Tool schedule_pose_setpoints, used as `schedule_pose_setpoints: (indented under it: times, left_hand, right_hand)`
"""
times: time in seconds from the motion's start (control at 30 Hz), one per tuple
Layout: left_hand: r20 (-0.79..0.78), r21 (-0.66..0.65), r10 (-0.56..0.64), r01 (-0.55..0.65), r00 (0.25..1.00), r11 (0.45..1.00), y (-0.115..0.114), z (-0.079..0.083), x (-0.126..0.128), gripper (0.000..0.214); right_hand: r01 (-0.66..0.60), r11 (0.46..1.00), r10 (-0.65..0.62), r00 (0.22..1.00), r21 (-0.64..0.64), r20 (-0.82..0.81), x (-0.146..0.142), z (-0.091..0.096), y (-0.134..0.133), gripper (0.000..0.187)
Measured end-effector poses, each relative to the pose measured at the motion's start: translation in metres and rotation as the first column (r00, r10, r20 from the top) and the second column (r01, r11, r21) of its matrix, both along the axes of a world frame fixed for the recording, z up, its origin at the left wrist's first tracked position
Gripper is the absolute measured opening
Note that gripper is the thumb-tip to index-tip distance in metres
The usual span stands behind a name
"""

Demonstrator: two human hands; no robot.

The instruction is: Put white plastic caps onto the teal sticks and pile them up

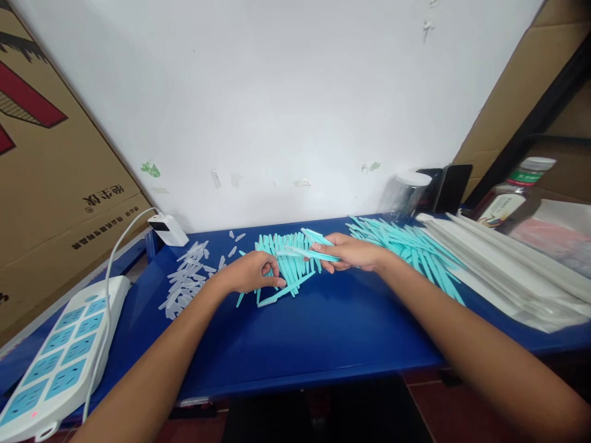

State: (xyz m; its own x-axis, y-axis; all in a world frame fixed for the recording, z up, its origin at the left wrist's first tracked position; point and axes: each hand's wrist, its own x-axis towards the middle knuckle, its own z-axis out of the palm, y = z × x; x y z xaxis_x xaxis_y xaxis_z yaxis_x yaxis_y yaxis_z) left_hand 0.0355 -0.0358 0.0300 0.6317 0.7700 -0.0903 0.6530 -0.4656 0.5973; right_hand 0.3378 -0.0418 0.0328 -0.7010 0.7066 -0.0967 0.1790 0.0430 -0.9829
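My right hand (353, 252) is closed around several slim turquoise sticks, shaped like eyebrow razors (314, 253), with pale ends pointing left. Under and beside it lies a row of similar turquoise razors (289, 267) side by side on the blue table. My left hand (253, 271) is at the row's left end, fingers curled in and thumb pointing right. Its thumb tip is close to a loose razor (289, 288) lying aslant in front of the row. Whatever its fingers hold, if anything, is hidden. Small translucent plastic caps (187, 277) lie heaped to the left.
A loose pile of turquoise razors (410, 246) lies at right, beside stacked white plastic bags (503, 271). Behind stand a clear jar (404, 194) and a brown bottle (512, 194). A power strip (69, 344) with a white cable and a white charger (170, 229) are at left.
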Motion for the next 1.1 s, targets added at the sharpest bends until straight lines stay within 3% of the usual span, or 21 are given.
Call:
schedule_pose_setpoints:
  times: [0.13,0.43,0.53,0.63,0.73,0.93,1.1]
  left_hand:
    - [0.015,0.035,0.023,-0.024,1.0,0.999,0.002,-0.001,0.0,0.04]
    - [-0.038,0.022,-0.042,0.043,0.998,0.999,-0.001,0.003,0.001,0.036]
    - [0.026,0.065,-0.004,0.002,1.0,0.998,-0.001,0.011,0.0,0.035]
    - [0.153,0.194,0.137,-0.166,0.979,0.967,0.003,0.019,-0.004,0.034]
    - [0.285,0.186,0.216,-0.275,0.934,0.943,0.005,0.021,-0.005,0.036]
    - [0.432,0.046,0.104,-0.137,0.896,0.989,-0.004,0.02,0.009,0.037]
    - [0.451,0.065,0.134,-0.182,0.882,0.981,-0.013,0.019,0.021,0.036]
  right_hand:
    - [0.003,1.0,-0.003,1.0,0.003,0.002,0.0,0.0,0.0,0.052]
    - [-0.025,1.0,0.025,1.0,0.007,0.007,0.0,0.001,-0.001,0.05]
    - [-0.064,0.998,0.064,0.998,0.0,0.005,0.001,-0.001,0.0,0.049]
    - [-0.112,0.994,0.113,0.993,-0.012,0.021,0.002,-0.003,0.001,0.052]
    - [-0.154,0.988,0.155,0.986,-0.019,0.057,0.001,-0.001,-0.001,0.055]
    - [-0.232,0.973,0.233,0.966,-0.024,0.112,-0.003,0.006,-0.006,0.062]
    - [-0.234,0.971,0.238,0.966,-0.049,0.099,-0.004,0.004,-0.007,0.062]
